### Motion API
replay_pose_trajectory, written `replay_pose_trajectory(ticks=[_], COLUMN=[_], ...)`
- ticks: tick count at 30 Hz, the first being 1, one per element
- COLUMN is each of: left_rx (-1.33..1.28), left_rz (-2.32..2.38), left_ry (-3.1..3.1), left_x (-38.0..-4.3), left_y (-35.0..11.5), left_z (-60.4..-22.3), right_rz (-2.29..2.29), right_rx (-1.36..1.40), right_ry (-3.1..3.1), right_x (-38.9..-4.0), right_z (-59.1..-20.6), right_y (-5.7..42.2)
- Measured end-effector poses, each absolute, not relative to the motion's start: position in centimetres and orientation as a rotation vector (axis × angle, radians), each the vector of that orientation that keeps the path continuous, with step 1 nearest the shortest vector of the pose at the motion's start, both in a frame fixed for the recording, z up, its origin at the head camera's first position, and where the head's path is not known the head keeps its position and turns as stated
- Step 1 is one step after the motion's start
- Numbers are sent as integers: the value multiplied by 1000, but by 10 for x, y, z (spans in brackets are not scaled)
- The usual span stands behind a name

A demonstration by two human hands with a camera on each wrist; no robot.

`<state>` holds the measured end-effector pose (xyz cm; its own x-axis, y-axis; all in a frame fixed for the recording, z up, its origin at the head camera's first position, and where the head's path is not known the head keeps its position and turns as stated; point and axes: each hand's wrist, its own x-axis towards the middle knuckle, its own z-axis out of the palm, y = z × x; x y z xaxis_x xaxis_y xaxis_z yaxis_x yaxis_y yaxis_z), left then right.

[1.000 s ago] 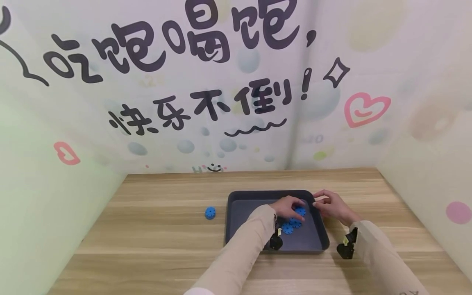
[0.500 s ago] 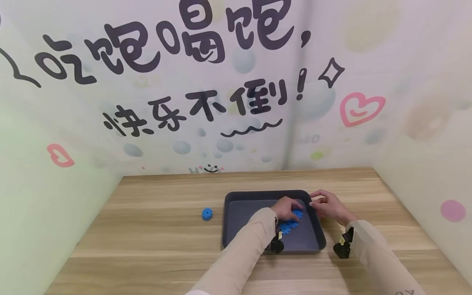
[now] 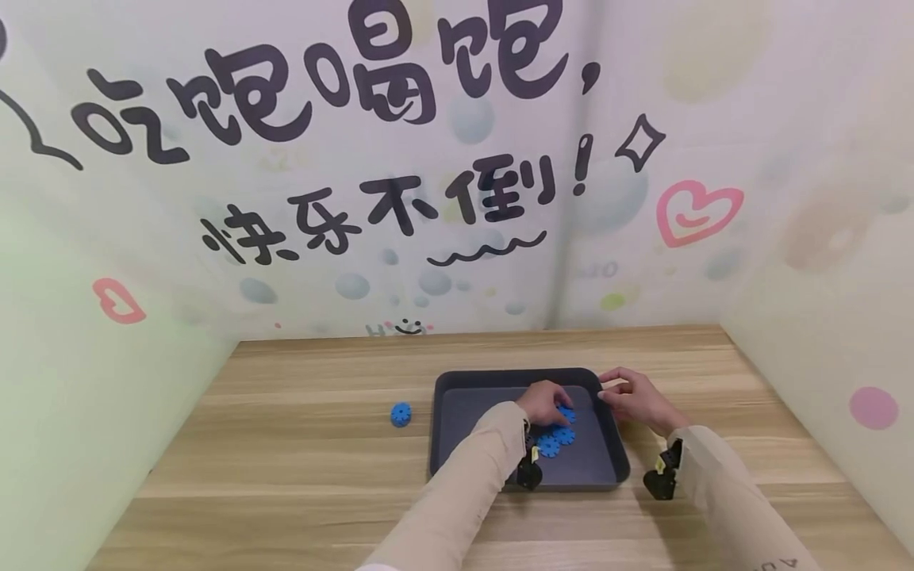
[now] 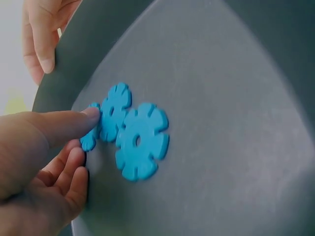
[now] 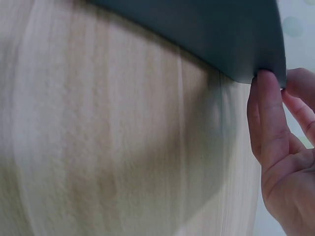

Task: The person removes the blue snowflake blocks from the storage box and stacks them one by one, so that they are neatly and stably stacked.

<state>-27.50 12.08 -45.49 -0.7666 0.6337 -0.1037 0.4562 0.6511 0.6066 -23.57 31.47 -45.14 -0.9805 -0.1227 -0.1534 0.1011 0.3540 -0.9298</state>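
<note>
Several blue flower-shaped discs (image 4: 141, 141) with notched edges and centre holes lie close together in the dark grey tray (image 3: 457, 385). My left hand (image 3: 543, 403) is over the tray. Its thumb and fingers pinch the farthest disc (image 4: 88, 140), which is partly hidden behind the thumb in the left wrist view. At the tray's right side, my right hand (image 3: 643, 403) holds the rim near the far corner. In the right wrist view, its fingers (image 5: 271, 115) lie against the outer wall and another finger crosses the edge.
Left of the tray, a blue disc or small stack of discs (image 3: 401, 414) sits on the wooden table (image 3: 300, 476). A printed wall (image 3: 400, 277) stands behind the table, with side walls at left and right. Each wrist carries a black camera (image 3: 660, 480).
My left hand has shifted left inside the tray, its fingers drawing closer together round the far disc, which has moved left too. My right hand has stayed at the rim. The head view has shifted slightly.
</note>
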Motion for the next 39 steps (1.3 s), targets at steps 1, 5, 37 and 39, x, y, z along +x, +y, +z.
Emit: replay_pose_trajectory(ticks=[1,5,37,39], left_rx=[914,1002,840,849], left_rz=[839,856,820,834], left_ry=[2572,2534,2469,2463], left_x=[-287,-324,-281,-281], left_y=[123,131,69,64], left_z=[-475,-527,-452,-452], right_rz=[-1675,-1652,-1655,-1657], right_rx=[-10,26,16,26], right_ry=[2417,2426,2440,2441], right_x=[-236,-236,-235,-235], right_z=[-451,-449,-453,-453], right_y=[314,312,312,312])
